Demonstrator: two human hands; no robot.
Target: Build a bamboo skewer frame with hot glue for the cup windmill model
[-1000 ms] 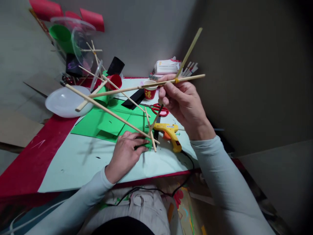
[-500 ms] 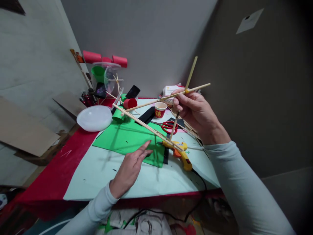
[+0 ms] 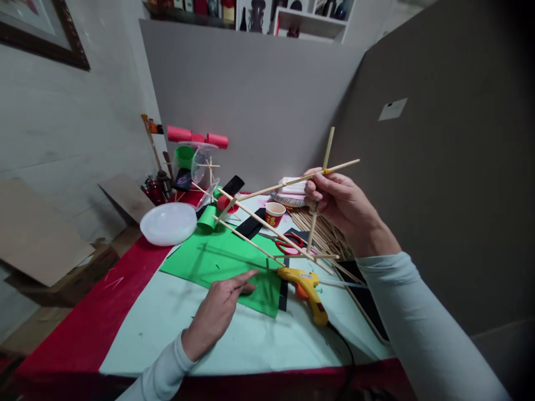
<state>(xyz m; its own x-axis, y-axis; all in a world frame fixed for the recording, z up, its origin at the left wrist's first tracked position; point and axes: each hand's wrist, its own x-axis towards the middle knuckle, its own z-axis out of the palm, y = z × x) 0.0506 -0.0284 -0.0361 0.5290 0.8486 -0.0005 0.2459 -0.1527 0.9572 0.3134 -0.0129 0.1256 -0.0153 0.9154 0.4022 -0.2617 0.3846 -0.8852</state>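
The right hand [image 3: 334, 195] is holding a stick frame [image 3: 267, 190] made of thin wooden sticks. Its thumb and fingers pinch the frame close to a yellow tie [image 3: 326, 171], where two sticks cross. One stick pokes up above those fingers, and another goes down below them. The rest of the frame reaches out to the left of the right fingers, up in the air over the table [image 3: 251, 351].

The left hand [image 3: 215, 317] has its fingers out straight and a little spread, with a small gap between them. They point to the right, over a big sheet of green paper [image 3: 234, 259]. I can't tell if they touch the paper. The stick frame is above these fingertips and past them.

A yellow glue gun [image 3: 307, 287] lies just to the right of the left fingertips. Its nose points back at them. Past it, farther from the left fingers, are scissors [image 3: 288, 243] with red handles. A red and white cup [image 3: 273, 216] stands left of the right fingers. Lots of loose sticks [image 3: 328, 234] lie below the right fingers. A white bowl [image 3: 169, 223] sits far past the left fingers, off to the left.
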